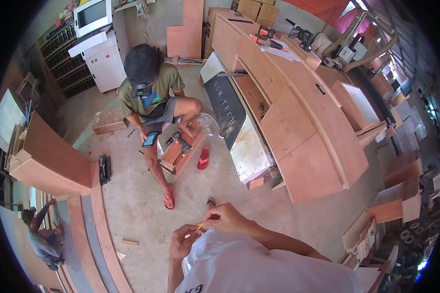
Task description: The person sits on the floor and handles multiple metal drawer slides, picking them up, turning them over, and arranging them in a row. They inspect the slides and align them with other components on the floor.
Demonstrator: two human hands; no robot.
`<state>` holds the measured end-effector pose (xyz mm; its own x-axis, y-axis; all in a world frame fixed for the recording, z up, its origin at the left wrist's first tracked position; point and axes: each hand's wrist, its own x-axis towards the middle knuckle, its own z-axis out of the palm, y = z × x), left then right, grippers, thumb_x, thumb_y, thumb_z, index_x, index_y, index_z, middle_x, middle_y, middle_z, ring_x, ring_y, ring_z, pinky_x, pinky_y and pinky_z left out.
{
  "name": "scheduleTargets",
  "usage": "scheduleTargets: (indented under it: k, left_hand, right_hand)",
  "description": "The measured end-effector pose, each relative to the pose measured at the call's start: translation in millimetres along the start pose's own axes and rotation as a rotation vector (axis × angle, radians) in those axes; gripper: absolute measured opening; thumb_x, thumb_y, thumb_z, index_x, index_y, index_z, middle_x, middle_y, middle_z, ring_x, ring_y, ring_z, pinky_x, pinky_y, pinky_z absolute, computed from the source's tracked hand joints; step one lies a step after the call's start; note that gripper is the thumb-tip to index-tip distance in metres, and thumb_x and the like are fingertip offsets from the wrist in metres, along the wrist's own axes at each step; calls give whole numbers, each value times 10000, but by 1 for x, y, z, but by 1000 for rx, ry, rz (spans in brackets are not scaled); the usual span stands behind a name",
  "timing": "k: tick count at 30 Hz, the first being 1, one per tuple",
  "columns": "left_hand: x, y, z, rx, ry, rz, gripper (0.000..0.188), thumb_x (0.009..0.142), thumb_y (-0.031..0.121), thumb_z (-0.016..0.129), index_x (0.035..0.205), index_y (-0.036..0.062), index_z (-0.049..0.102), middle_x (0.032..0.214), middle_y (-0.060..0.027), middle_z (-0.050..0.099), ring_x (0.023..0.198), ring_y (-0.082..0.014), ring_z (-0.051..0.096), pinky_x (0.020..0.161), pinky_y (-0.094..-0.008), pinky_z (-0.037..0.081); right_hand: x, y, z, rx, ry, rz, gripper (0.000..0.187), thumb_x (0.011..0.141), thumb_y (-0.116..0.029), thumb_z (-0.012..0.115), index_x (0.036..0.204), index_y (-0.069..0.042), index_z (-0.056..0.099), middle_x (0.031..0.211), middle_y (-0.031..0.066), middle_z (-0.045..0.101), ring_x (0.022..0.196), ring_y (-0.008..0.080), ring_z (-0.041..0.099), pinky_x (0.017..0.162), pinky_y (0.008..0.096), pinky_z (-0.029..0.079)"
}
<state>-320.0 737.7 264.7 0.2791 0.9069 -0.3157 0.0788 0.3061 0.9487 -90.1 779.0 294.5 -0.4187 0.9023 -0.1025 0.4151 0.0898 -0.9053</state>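
Observation:
Close to my body, in front of my white shirt (230, 254), my two hands meet. Between their fingertips shows a thin yellow thing (199, 226), stick-like; its full shape is hidden. My left hand (182, 240) has its fingers curled at the lower left end of it. From the right, my right hand (226, 218) bends down over the other end with its fingers pressed together. Below and beyond my hands lies the grey concrete floor (146, 215). A bit of my sandalled foot (210, 201) peeks out just past my right hand.
A seated person (154, 93) holds a phone (150, 139) beside a wooden box carrying a drill (179, 143). A red slipper (203, 158) lies near. A long wooden counter (298, 132) stands right, power tools on top. Another person (41, 239) works at left by panels (85, 234).

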Motion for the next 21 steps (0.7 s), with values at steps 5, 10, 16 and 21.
scheduleTargets:
  k: [5,10,16,21]
  left_hand:
    - [23,-18,13,159,-104,155,192,954,154,751,1074,5,763,903,-80,764,824,-123,697,727,-309,549]
    - [44,-3,55,275,-239,321,165,934,109,757,1068,14,765,961,-138,751,836,-187,710,748,-341,551]
    - [47,3,79,301,-180,394,159,910,115,767,1044,30,752,906,-130,722,799,-275,676,727,-384,531]
    - [49,-1,91,285,45,348,103,859,83,770,937,40,720,852,-118,659,812,-319,624,738,-416,506]
  right_hand:
    - [-32,13,-4,100,185,86,121,954,-107,701,982,8,726,839,114,738,735,160,706,680,314,559]
    - [-70,19,-16,-21,439,221,120,994,-75,656,935,30,659,786,98,700,660,125,649,617,292,527]
    - [-81,42,-30,43,387,288,158,1027,-115,637,935,13,630,725,54,670,637,76,639,570,249,509]
    - [-60,44,-39,181,304,342,183,1048,-144,602,944,6,610,713,25,624,629,65,595,578,237,477]
